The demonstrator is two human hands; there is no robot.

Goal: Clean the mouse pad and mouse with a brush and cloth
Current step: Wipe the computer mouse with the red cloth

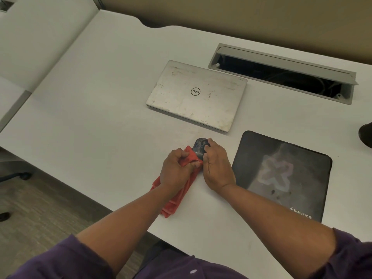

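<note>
A dark, smudged mouse (199,147) sits on the white desk (100,117), left of the black mouse pad (281,174). My right hand (217,166) grips the mouse from its right side. My left hand (177,168) clutches a red cloth (177,198) and presses its bunched end against the mouse's near left side. The rest of the cloth trails back under my left wrist toward the desk's front edge. The mouse pad lies flat, with a pale cross design and dark specks on it. No brush is in view.
A closed, stained silver laptop (197,95) lies behind the mouse. An open cable tray (281,75) is sunk into the desk at the back right. A dark object (366,135) shows at the right edge. The desk's front edge runs diagonally near my arms.
</note>
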